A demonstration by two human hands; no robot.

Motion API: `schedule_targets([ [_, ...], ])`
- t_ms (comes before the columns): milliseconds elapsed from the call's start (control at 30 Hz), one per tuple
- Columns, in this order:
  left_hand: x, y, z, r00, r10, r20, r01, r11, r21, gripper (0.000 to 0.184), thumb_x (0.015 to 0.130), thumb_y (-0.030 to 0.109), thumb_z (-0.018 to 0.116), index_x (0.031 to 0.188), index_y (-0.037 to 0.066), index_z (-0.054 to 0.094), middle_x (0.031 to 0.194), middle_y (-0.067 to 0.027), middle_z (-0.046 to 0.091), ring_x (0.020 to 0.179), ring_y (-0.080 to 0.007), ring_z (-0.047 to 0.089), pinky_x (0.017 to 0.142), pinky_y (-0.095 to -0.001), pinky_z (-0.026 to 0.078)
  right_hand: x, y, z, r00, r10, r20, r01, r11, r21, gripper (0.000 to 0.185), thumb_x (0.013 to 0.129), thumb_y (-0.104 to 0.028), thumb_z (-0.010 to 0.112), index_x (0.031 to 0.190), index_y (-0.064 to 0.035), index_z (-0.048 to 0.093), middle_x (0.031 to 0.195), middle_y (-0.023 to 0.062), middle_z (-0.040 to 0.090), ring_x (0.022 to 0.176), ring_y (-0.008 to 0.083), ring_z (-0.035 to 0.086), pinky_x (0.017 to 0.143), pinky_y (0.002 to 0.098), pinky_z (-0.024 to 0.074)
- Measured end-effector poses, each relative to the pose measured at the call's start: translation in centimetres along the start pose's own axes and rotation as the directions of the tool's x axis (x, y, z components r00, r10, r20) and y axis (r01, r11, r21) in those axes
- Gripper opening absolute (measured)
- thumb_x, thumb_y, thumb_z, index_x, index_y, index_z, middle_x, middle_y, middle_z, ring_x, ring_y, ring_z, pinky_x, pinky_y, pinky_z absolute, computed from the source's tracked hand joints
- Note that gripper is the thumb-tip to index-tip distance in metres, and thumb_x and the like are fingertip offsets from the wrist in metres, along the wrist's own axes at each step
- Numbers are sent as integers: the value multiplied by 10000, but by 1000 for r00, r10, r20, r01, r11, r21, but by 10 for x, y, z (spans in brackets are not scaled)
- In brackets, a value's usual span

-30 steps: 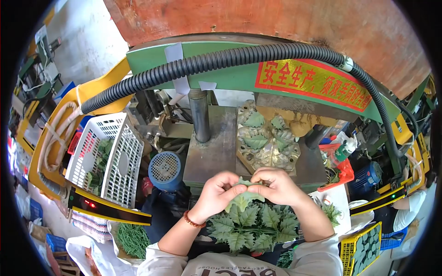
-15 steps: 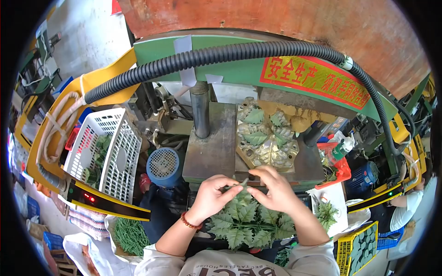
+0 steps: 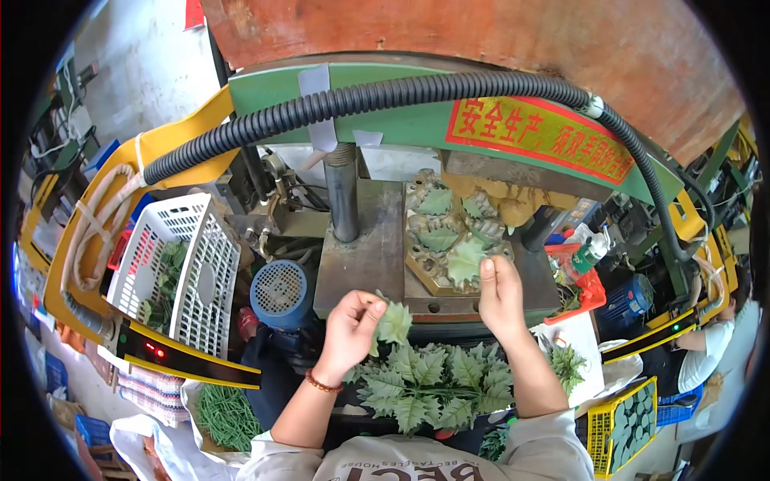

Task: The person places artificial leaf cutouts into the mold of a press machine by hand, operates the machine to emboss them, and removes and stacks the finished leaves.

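My left hand point(image 3: 346, 330) is closed in a pinch on a pale green jagged leaf point(image 3: 394, 323), held above the near pile. My right hand point(image 3: 502, 297) pinches another pale leaf point(image 3: 466, 260) by its edge, at the near part of the brass-coloured mould point(image 3: 423, 262). Whether that leaf touches the mould, I cannot tell. Several darker leaves point(image 3: 439, 239) lie on the mould's raised shapes. Below my hands sits a pile of toothed green leaves point(image 3: 429, 389), close to my body.
A black corrugated hose point(image 3: 361, 99) arches across the green press frame point(image 3: 273, 90). On the left are a white basket point(image 3: 210, 272) with leaves and a blue motor point(image 3: 278, 293). A red basket point(image 3: 591, 295) and a yellow crate point(image 3: 599, 437) stand right; another person's sleeve point(image 3: 711, 353) shows beyond.
My hands were together over the pile and have moved apart. The right one has gone forward to the mould with a leaf, while the left has drawn left holding another.
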State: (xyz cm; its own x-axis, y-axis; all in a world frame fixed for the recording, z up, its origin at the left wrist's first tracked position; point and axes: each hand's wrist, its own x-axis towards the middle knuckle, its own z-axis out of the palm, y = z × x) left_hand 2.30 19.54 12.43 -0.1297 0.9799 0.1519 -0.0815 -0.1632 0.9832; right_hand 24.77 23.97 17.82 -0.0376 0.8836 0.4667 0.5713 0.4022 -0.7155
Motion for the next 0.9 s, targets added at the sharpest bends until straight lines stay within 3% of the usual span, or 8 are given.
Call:
schedule_targets([
  [200,-3,-3,2,995,97,-9,-96,994,49,147,890,79,623,757,18,608,689,20,558,576,-65,417,546,-184,361,-25,-26,16,959,-281,20,278,956,89,97,836,-100,585,832,-30,519,802,84,515,721,235,494,683,339,425],
  [333,-1,-12,0,915,-242,321,283,955,-85,141,893,77,622,763,25,626,699,23,578,598,-54,442,556,-171,367,-30,-15,29,748,-610,261,650,752,-106,112,831,-122,602,821,-30,539,818,73,530,731,221,504,680,330,431],
  [500,-12,-1,5,876,-220,429,338,914,-223,135,896,59,614,775,8,643,664,13,583,604,-57,485,583,-159,387,-35,-22,21,565,-773,288,825,519,-224,104,796,-109,636,794,-41,557,834,64,551,714,212,513,673,324,437],
  [600,-10,-10,-6,919,-239,314,351,857,-377,64,887,39,619,858,1,661,723,4,606,634,-55,489,604,-157,391,-45,-25,12,671,-731,123,741,667,-82,75,787,-83,632,778,-47,567,802,64,560,665,215,499,650,324,434],
  [667,-8,-14,-2,949,-205,240,287,878,-382,51,892,33,609,916,2,642,754,-1,601,653,-55,488,614,-155,392,-37,-20,11,853,-463,-239,445,886,-128,42,782,-60,605,761,-47,571,756,81,562,627,225,491,628,332,430],
  [733,-8,-16,3,970,-167,176,224,898,-380,84,897,27,599,974,3,622,785,-5,597,673,-54,486,625,-152,394,-9,-2,15,941,-283,-186,215,923,-319,56,775,-83,596,762,-31,579,733,99,571,628,242,499,608,348,421],
  [833,-4,-14,10,994,-86,72,107,921,-374,158,904,19,584,1061,4,593,831,-12,589,702,-53,485,641,-148,395,18,32,28,996,4,87,71,540,-838,116,729,-117,626,778,-15,602,773,120,599,670,259,538,597,334,431],
  [900,-3,-15,2,993,-90,77,113,923,-369,147,904,17,574,1050,6,588,832,-15,587,700,-57,482,642,-154,394,18,25,22,993,-110,41,93,530,-843,117,727,-128,631,768,-21,603,754,116,601,655,260,540,585,335,429],
])
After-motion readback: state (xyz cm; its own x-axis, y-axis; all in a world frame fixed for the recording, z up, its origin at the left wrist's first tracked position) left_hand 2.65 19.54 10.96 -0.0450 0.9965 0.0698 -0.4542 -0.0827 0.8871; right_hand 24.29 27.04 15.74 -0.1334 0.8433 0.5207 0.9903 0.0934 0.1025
